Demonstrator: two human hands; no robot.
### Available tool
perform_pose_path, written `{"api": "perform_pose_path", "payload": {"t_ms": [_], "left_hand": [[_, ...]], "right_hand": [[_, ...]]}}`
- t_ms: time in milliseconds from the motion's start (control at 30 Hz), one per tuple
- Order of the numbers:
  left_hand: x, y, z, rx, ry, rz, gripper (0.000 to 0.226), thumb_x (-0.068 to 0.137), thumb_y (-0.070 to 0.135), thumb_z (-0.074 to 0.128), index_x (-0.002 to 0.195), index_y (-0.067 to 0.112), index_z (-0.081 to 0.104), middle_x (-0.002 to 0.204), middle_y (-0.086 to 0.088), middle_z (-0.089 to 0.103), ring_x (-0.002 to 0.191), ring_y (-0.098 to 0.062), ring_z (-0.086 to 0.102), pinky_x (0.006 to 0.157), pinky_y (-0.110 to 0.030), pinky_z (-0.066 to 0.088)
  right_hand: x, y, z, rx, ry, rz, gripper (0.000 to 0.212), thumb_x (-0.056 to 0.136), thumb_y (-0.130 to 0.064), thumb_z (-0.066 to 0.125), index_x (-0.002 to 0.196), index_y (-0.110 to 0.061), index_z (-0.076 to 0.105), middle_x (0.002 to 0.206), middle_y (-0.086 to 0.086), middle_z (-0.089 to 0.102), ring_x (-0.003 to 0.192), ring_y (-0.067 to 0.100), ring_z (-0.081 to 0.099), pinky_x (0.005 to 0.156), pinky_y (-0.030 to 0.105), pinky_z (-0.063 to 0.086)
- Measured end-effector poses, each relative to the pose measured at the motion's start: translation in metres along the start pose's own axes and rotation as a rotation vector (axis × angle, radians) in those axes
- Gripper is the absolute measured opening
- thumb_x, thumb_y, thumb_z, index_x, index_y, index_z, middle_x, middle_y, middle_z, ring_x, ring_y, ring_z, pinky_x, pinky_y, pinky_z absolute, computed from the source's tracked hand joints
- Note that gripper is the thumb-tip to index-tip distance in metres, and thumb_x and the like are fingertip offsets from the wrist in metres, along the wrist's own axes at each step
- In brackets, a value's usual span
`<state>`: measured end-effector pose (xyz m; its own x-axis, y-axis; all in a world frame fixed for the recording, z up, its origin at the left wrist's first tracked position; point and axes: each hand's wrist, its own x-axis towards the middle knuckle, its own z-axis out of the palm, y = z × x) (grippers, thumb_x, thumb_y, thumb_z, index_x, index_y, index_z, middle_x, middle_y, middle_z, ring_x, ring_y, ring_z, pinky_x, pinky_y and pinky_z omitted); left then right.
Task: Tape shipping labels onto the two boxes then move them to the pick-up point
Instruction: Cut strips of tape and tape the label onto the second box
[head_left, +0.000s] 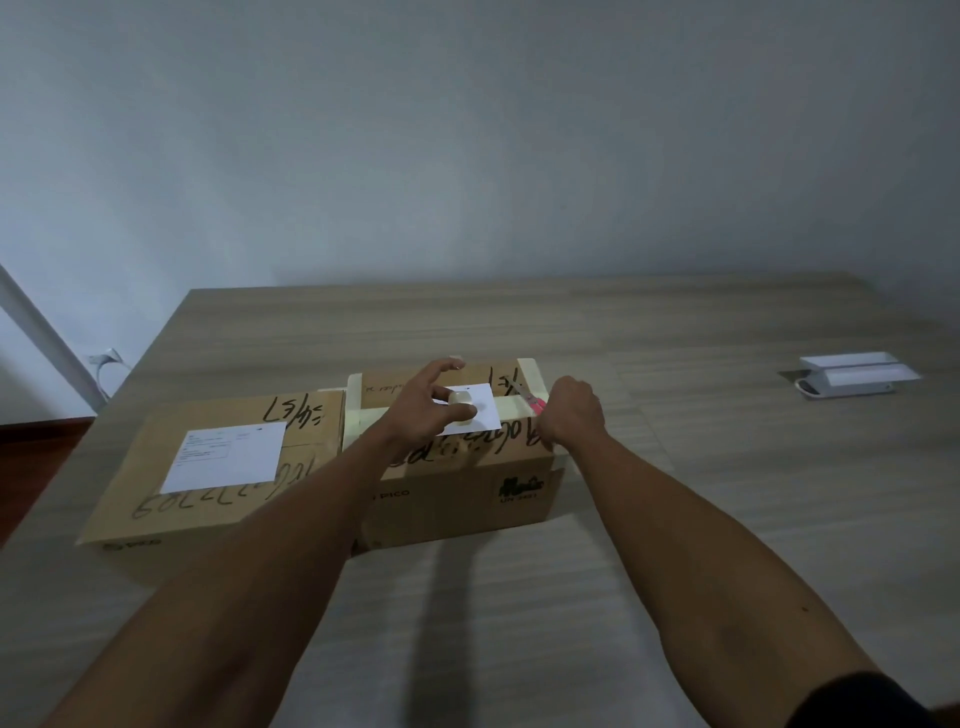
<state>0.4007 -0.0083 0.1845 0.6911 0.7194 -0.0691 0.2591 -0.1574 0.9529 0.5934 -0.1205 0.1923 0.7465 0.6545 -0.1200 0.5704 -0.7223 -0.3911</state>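
Note:
Two cardboard boxes stand side by side on the wooden table. The left box (156, 499) carries a white shipping label (228, 457) flat on its top. On the right box (457, 493) lies a second white label (485, 410), partly covered by my left hand (431, 405). That hand holds a small roll of clear tape (461, 398) over the label. My right hand (569, 415) grips pink-handled scissors (530, 397) at the label's right edge, blades pointing away from me.
A white flat device or case (857, 374) lies at the table's far right. The table (727, 467) spreads wide around the boxes. A white pole (47, 338) and a wall socket with cable (104, 358) are at the left, beyond the table edge.

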Motion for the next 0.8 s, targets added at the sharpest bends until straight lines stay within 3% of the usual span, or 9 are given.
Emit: {"api": "perform_pose_path", "payload": {"t_ms": [100, 200, 267, 400, 500, 567, 667, 800], "left_hand": [[-0.001, 0.005, -0.005, 0.001, 0.001, 0.000, 0.062, 0.086, 0.015, 0.080, 0.135, 0.042, 0.053, 0.110, -0.014, 0.066, 0.090, -0.023, 0.064, 0.073, -0.034, 0.052], [-0.002, 0.007, -0.013, 0.015, 0.005, -0.002, 0.062, 0.086, 0.014, 0.079, 0.134, 0.043, 0.053, 0.110, -0.013, 0.066, 0.096, -0.027, 0.066, 0.075, -0.035, 0.053], [-0.003, 0.008, -0.021, 0.013, 0.011, -0.010, 0.062, 0.086, 0.012, 0.079, 0.134, 0.042, 0.053, 0.109, -0.013, 0.066, 0.095, -0.029, 0.066, 0.076, -0.036, 0.053], [-0.005, 0.007, -0.041, -0.009, 0.033, -0.032, 0.063, 0.086, 0.009, 0.079, 0.132, 0.044, 0.054, 0.107, -0.015, 0.058, 0.089, -0.024, 0.059, 0.073, -0.036, 0.050], [-0.010, 0.009, -0.055, 0.006, 0.055, -0.050, 0.064, 0.088, 0.008, 0.078, 0.137, 0.041, 0.052, 0.115, -0.016, 0.059, 0.092, -0.025, 0.061, 0.075, -0.035, 0.051], [-0.012, 0.010, -0.063, 0.014, 0.062, -0.064, 0.065, 0.090, 0.008, 0.076, 0.139, 0.040, 0.050, 0.117, -0.018, 0.061, 0.095, -0.026, 0.063, 0.076, -0.035, 0.051], [-0.015, 0.009, -0.075, 0.018, 0.047, -0.098, 0.065, 0.091, 0.006, 0.074, 0.141, 0.039, 0.048, 0.109, -0.013, 0.063, 0.094, -0.026, 0.061, 0.077, -0.037, 0.050], [-0.018, 0.009, -0.083, 0.027, 0.001, -0.139, 0.064, 0.092, 0.006, 0.073, 0.138, 0.042, 0.049, 0.108, -0.014, 0.062, 0.095, -0.024, 0.059, 0.080, -0.039, 0.050]], "right_hand": [[0.002, 0.002, -0.008, 0.012, 0.035, -0.034, 0.030, 0.080, -0.014, 0.083, 0.103, -0.004, 0.066, 0.111, 0.016, 0.064, 0.100, 0.032, 0.066, 0.073, 0.034, 0.052], [0.006, -0.005, -0.020, 0.099, -0.015, -0.040, 0.034, 0.072, -0.019, 0.091, 0.080, -0.008, 0.060, 0.083, 0.007, 0.061, 0.078, 0.025, 0.065, 0.062, 0.031, 0.049], [0.009, -0.012, -0.029, 0.116, -0.058, -0.051, 0.035, 0.071, -0.019, 0.091, 0.078, -0.007, 0.059, 0.075, 0.005, 0.057, 0.072, 0.022, 0.061, 0.059, 0.031, 0.048], [0.017, -0.019, -0.037, 0.055, -0.186, -0.119, 0.034, 0.068, -0.014, 0.090, 0.062, -0.006, 0.057, 0.060, 0.002, 0.047, 0.052, 0.015, 0.041, 0.046, 0.025, 0.029], [0.018, -0.019, -0.042, 0.105, -0.292, -0.198, 0.032, 0.062, -0.021, 0.093, 0.066, -0.002, 0.068, 0.060, 0.002, 0.044, 0.056, 0.019, 0.037, 0.052, 0.028, 0.026], [0.016, -0.023, -0.047, 0.098, -0.383, -0.241, 0.042, 0.056, -0.038, 0.097, 0.068, -0.005, 0.073, 0.068, 0.004, 0.053, 0.064, 0.018, 0.046, 0.058, 0.030, 0.032], [0.016, -0.029, -0.050, 0.101, -0.605, -0.236, 0.076, 0.043, -0.066, 0.094, 0.097, -0.013, 0.082, 0.116, 0.007, 0.067, 0.099, 0.018, 0.056, 0.079, 0.035, 0.044], [0.011, -0.034, -0.052, 0.145, -0.779, -0.224, 0.025, 0.075, -0.042, 0.088, 0.091, -0.023, 0.086, 0.113, -0.002, 0.063, 0.105, 0.018, 0.052, 0.081, 0.033, 0.042]]}}
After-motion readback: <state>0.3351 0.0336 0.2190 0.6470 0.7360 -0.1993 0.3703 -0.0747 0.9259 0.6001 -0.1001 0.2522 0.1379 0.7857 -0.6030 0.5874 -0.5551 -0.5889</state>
